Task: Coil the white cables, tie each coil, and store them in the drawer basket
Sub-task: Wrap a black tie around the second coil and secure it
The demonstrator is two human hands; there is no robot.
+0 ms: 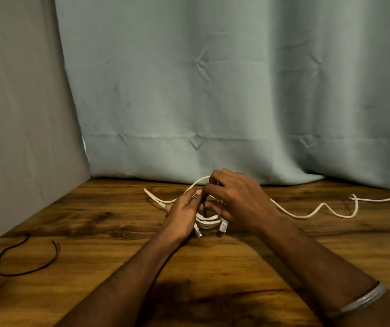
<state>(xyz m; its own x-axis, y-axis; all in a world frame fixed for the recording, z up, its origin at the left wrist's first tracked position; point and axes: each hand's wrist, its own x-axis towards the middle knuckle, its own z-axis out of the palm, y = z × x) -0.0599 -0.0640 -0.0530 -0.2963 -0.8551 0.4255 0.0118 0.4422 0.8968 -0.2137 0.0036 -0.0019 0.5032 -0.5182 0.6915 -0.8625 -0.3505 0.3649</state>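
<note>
**Desk editor:** What is shown at the middle of the desk (213, 267)?

**Caption writer:** A white cable coil (209, 220) is held just above the wood, with two clear plugs hanging at its near side. The coil is gripped by the left hand (183, 214), fingers curled round its left side. A thin dark tie (204, 205) is pinched by the right hand (234, 199) over the top of the coil; whether the tie is already wrapped fully round cannot be told, as the fingers cover it.

**Desk editor:** And the remaining cable?

**Caption writer:** A second white cable (319, 212) is seen trailing uncoiled across the desk to the right edge, passing under the right wrist. Another white end (154, 197) is seen lying to the left of the hands. A spare dark tie (24, 258) is left lying well apart at the near left. No drawer basket is in view.

**Desk editor:** What could be expected to go wrong?

**Caption writer:** If the left grip is eased before the tie is twisted tight, the loops are likely to spring open. The loose cable under the wrist could also be dragged or caught into the coil as the hands are lifted, and a slack tie could be slipped off over the plugs
</note>
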